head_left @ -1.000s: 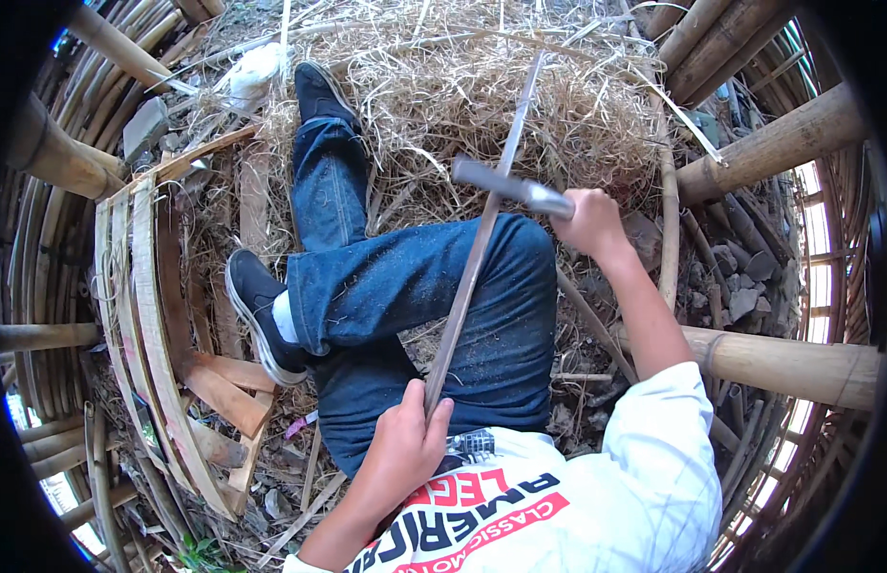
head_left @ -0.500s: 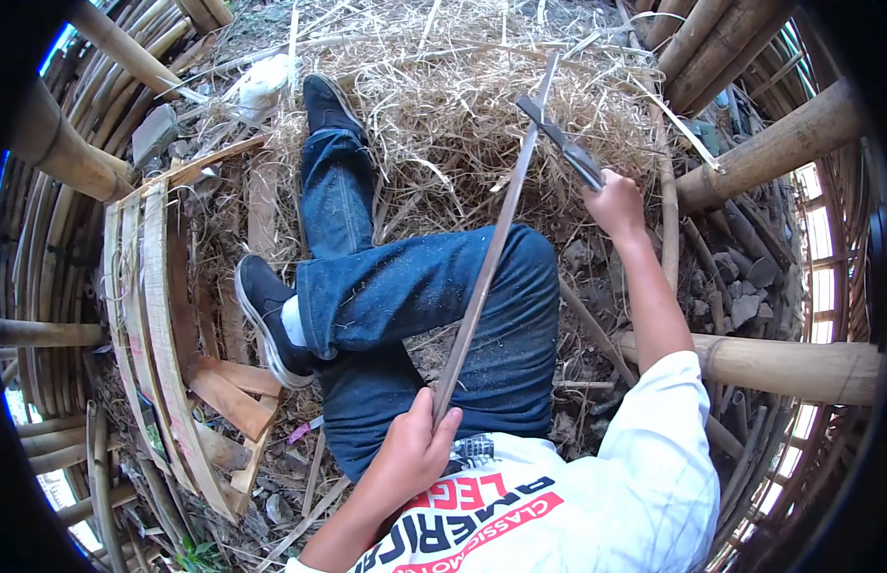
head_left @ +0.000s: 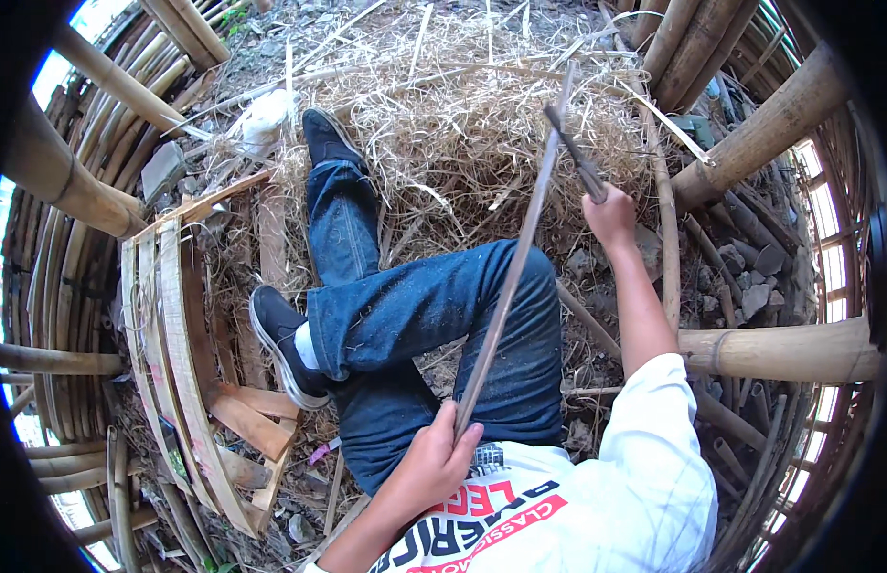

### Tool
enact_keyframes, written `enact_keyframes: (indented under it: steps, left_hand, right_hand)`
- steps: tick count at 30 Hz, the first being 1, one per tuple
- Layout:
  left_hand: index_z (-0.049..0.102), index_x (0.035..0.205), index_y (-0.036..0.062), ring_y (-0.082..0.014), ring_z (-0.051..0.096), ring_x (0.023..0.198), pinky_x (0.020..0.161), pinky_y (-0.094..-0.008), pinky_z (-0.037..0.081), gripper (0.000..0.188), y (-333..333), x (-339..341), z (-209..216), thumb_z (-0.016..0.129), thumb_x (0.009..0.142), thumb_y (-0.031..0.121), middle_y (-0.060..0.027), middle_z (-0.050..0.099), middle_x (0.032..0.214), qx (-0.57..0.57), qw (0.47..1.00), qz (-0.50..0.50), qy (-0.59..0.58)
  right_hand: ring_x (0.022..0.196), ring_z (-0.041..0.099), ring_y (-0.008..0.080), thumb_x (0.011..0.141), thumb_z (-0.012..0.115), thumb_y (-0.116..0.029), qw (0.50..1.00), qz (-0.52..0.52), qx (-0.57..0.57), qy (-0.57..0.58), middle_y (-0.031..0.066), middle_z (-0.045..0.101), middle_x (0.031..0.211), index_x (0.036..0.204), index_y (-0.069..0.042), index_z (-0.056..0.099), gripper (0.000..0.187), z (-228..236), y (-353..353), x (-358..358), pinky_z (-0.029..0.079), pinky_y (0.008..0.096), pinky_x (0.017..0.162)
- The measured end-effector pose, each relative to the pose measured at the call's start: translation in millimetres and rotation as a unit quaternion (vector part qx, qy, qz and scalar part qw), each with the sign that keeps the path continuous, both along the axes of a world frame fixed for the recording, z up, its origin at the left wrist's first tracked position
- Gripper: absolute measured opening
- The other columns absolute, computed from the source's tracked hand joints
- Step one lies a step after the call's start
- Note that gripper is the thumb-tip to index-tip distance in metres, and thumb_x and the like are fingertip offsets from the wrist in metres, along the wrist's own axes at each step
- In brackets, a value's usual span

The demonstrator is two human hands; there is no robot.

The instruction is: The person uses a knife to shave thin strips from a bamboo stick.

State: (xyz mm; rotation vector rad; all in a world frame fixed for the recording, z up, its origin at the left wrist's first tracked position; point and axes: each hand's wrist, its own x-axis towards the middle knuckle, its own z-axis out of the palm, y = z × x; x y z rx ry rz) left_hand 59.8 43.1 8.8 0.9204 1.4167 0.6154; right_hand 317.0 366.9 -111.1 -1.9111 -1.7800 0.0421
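Note:
A long, narrow bamboo strip [head_left: 508, 301] slants across my raised knee, from my lap up toward the straw. Its lower end is gripped in my left hand [head_left: 434, 463], close to my shirt. Beyond the knee, my right hand [head_left: 610, 215] is closed round the handle of a dark knife [head_left: 579, 164]. The blade crosses the strip near its far end; whether its edge bites into the strip I cannot tell. Both jeans legs [head_left: 415, 306] are folded beneath the strip.
A heap of straw-like shavings [head_left: 462, 143] covers the ground ahead. To the left lies a wooden slatted frame [head_left: 176, 334]. Thick bamboo poles [head_left: 787, 349] stick in from the right, with broken stones [head_left: 754, 296] near them. A pale bag-like bundle [head_left: 264, 119] lies at far left.
The knife has turned steeper and looks narrower, still crossing the strip near its far end. The strip's far end has shifted slightly right. The whole view has moved a little.

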Motion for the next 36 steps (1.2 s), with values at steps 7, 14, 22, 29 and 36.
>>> enact_keyframes:
  steps: [7, 14, 22, 29, 36]
  left_hand:
    - [0.041, 0.089, 0.0023, -0.0165, 0.048, 0.054, 0.050, -0.0359, 0.037, 0.021, -11, -17, -3, 0.053, 0.097, 0.017, -0.0109, 0.050, 0.061, 0.004, 0.995, 0.015, 0.097]
    - [0.040, 0.089, 0.0024, -0.0187, 0.051, 0.051, 0.049, -0.0369, 0.038, 0.019, -17, -19, 14, 0.054, 0.096, 0.014, -0.0111, 0.051, 0.060, 0.009, 0.997, 0.008, 0.081]
    - [0.039, 0.095, -0.0023, -0.0477, 0.059, 0.061, 0.052, -0.0498, 0.043, 0.027, -40, -11, 15, 0.053, 0.097, 0.021, -0.0296, 0.056, 0.063, 0.018, 0.993, -0.089, 0.074]
    - [0.043, 0.093, -0.0004, -0.0371, 0.060, 0.058, 0.053, -0.0440, 0.042, 0.026, -49, -24, 4, 0.056, 0.096, 0.022, -0.0212, 0.055, 0.063, 0.026, 0.995, -0.081, 0.051]
    - [0.060, 0.122, 0.0138, -0.0229, 0.064, 0.066, 0.054, -0.0347, 0.050, 0.039, -83, -52, 8, 0.064, 0.088, 0.034, -0.0144, 0.068, 0.083, -0.001, 0.996, -0.053, 0.075]
  right_hand:
    - [0.069, 0.067, 0.0372, 0.075, 0.064, -0.022, 0.974, 0.211, -0.036, -0.067, 0.0181, 0.066, 0.071, 0.072, -0.006, 0.063, 0.016, 28, -21, -18, 0.055, 0.0453, 0.066]
    - [0.063, 0.065, 0.0337, 0.069, 0.069, -0.020, 0.940, 0.323, 0.069, -0.091, 0.0131, 0.063, 0.063, 0.069, -0.009, 0.059, 0.015, 49, -14, -6, 0.053, 0.0449, 0.061]
    - [0.096, 0.066, 0.0387, 0.078, 0.060, -0.028, 0.982, -0.065, -0.146, -0.103, 0.0230, 0.068, 0.100, 0.098, -0.003, 0.070, 0.033, 77, 79, 34, 0.052, 0.0456, 0.087]
    - [0.103, 0.064, 0.0385, 0.076, 0.060, -0.030, 0.982, -0.077, -0.138, -0.101, 0.0244, 0.067, 0.105, 0.101, -0.003, 0.069, 0.038, 62, 86, 31, 0.051, 0.0456, 0.090]
    - [0.103, 0.065, 0.0360, 0.077, 0.066, -0.031, 0.976, -0.091, -0.163, -0.113, 0.0205, 0.068, 0.107, 0.102, -0.004, 0.070, 0.037, 55, 89, 31, 0.052, 0.0431, 0.090]
